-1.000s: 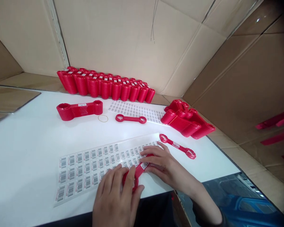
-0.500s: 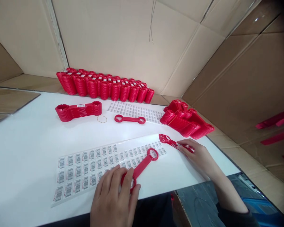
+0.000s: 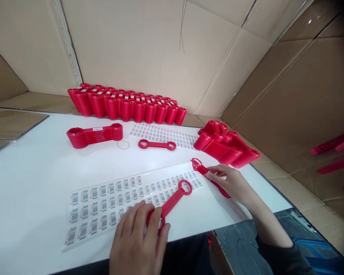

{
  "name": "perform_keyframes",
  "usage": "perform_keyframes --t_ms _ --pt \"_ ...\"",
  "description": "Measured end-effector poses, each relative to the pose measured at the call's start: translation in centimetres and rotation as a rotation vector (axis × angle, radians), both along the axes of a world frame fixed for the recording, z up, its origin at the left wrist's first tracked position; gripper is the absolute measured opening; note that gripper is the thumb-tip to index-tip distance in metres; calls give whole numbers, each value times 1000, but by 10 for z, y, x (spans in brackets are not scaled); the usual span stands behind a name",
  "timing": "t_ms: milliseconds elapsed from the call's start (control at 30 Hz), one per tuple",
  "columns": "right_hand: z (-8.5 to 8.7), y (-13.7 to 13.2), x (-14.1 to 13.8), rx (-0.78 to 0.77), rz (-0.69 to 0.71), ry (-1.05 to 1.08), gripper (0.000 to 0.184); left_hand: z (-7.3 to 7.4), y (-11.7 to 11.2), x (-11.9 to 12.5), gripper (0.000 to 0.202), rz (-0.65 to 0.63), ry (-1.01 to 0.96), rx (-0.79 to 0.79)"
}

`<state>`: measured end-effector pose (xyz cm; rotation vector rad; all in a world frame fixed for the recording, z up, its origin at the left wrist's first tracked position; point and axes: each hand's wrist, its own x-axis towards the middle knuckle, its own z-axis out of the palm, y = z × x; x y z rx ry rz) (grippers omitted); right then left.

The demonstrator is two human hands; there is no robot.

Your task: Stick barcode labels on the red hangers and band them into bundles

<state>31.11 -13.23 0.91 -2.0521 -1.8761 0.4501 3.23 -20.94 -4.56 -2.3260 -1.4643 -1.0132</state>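
My left hand [image 3: 137,238] rests near the table's front edge, its fingers pressed on the ring end of a flat red plastic wrench [image 3: 172,201] that lies across a sheet of barcode stickers [image 3: 109,202]. To the right, my right hand [image 3: 232,183] has its fingers closed on a second red wrench [image 3: 199,167], which is tilted with its ring end just off the sticker sheet's right end.
A stack of red wrenches [image 3: 94,134] lies at the back left beside a rubber band [image 3: 123,144]. One single wrench [image 3: 157,144] and another sticker sheet [image 3: 163,134] sit mid-table. Rows of stacked wrenches [image 3: 126,105] line the cardboard wall; another pile [image 3: 226,147] sits at the right.
My right hand left the wrench under my left hand, reached right and took hold of the second wrench, lifting and turning it slightly. My left hand stayed put.
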Motion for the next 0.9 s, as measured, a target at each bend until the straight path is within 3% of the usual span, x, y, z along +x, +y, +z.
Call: perform_keyframes --t_ms 300,600,900 --pt "3 2 -7 -61 -26 -84 33 0 -1 1 21 -1 -29 -9" --pt "-1 19 30 -80 -117 -102 32 2 -1 1 21 12 -34 -12" --pt "2 15 35 -77 -30 -30 36 0 0 1 21 10 -29 -10"
